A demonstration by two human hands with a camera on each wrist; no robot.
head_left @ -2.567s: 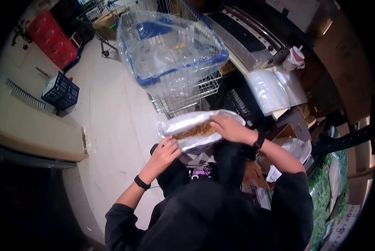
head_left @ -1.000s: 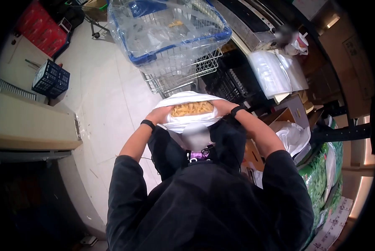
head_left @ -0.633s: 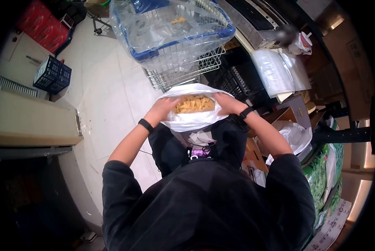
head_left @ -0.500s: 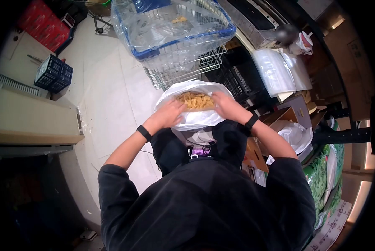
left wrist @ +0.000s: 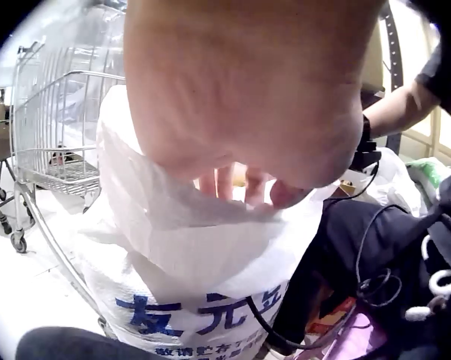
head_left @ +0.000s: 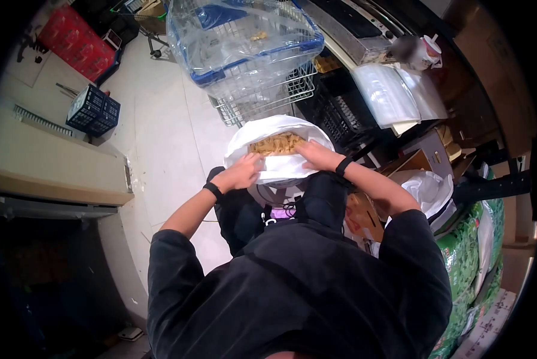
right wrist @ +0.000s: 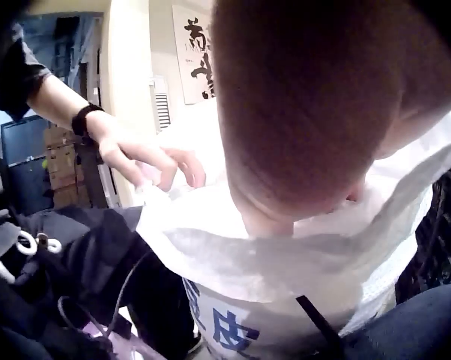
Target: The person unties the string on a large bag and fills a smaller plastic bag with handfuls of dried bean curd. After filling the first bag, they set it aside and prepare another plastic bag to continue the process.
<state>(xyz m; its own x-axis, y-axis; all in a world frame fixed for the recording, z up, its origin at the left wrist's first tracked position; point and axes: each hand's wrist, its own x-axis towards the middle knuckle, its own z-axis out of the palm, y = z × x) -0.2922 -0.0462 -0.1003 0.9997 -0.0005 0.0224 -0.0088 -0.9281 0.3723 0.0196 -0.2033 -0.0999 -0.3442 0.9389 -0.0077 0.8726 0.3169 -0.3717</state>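
Since earlier, the white bag (head_left: 285, 167) is gaping wider in front of the person, left hand (head_left: 243, 172) pinching its near rim with bent fingers, right hand (head_left: 317, 157) reaching inside, its grip unclear; this rim-handling step is seemingly calling for light spreading around the yellowish pieces (head_left: 275, 144)

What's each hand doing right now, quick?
Left hand: closed on the white bag, at its rim.
Right hand: in the bag's mouth; can't tell if it grips.

two hands (head_left: 241, 172), two wristbands (head_left: 213, 191), one blue-lettered sack (head_left: 280, 169), two carts (head_left: 253, 61)
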